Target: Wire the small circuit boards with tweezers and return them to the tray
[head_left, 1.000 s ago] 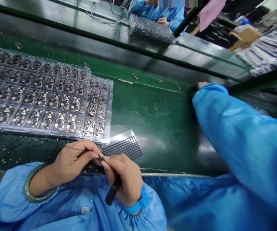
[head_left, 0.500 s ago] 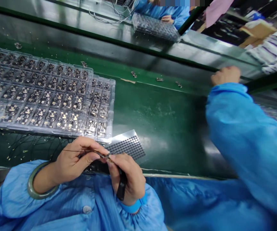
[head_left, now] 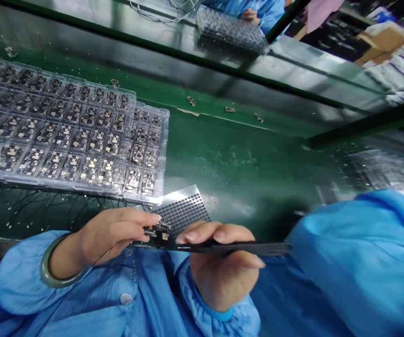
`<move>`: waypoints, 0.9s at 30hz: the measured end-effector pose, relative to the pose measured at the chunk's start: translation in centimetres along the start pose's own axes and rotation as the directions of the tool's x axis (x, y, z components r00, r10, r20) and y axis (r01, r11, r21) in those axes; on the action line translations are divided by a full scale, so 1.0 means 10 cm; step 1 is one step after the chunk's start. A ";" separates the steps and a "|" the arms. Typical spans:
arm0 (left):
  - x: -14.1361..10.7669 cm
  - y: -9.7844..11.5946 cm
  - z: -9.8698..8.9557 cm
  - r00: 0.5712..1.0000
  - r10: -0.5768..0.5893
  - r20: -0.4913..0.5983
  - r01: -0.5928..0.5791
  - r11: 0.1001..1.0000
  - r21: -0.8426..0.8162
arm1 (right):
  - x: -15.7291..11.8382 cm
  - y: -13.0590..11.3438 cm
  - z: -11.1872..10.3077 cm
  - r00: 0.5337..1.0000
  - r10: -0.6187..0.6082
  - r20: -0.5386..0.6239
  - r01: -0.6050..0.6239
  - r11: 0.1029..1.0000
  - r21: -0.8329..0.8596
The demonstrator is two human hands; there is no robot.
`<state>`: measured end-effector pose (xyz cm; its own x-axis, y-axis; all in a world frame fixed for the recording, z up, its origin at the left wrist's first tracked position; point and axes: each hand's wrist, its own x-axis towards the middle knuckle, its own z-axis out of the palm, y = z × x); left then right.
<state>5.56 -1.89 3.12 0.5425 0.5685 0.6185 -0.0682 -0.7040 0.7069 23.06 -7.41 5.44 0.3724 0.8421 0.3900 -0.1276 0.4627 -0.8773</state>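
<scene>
My left hand pinches a small black circuit board by its left edge, above the table's front edge. A thin dark wire runs back under its fingers. My right hand is closed round a long, slim black tool, lying nearly level. The tool's left end is close to the board; I cannot tell whether they touch. Behind the board lies a clear sheet with rows of dark rectangular pieces.
Clear plastic trays full of circuit boards stand at left, with thin wires before them. Loose small parts lie along the back ledge. At right is a co-worker's blue sleeve; another person's hands show across the bench.
My right hand has moved right and turned, bringing the black tool from upright in the palm to nearly level. The board is more exposed. The co-worker's arm at right has drawn back and down.
</scene>
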 end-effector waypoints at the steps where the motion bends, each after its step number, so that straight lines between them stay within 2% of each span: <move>1: -0.01 0.01 -0.01 1.000 0.007 0.017 -0.008 0.999 0.031 | -0.01 -0.01 0.00 1.000 0.012 0.026 -0.011 1.000 -0.013; 6: -0.04 0.04 -0.05 0.998 0.026 0.056 -0.033 0.991 0.126 | -0.08 -0.02 -0.07 0.985 0.032 0.169 -0.017 0.996 -0.092; 11: -0.07 0.03 -0.08 0.995 0.027 0.097 -0.039 0.992 0.124 | -0.05 -0.04 -0.09 0.965 0.042 0.260 -0.024 0.997 -0.073; 21: -0.13 0.01 -0.07 0.992 -0.003 0.129 -0.008 0.996 0.087 | -0.06 -0.04 -0.07 0.962 0.076 0.264 -0.057 0.995 -0.081; 27: -0.07 -0.01 -0.07 0.987 0.084 0.135 -0.099 0.990 0.104 | -0.09 -0.01 -0.09 0.965 0.112 0.239 -0.102 0.993 -0.055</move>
<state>4.56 -1.95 2.89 0.6431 0.4441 0.6238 -0.0342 -0.7971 0.6028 23.60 -8.42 4.92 0.1255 0.9303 0.3447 -0.1142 0.3587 -0.9264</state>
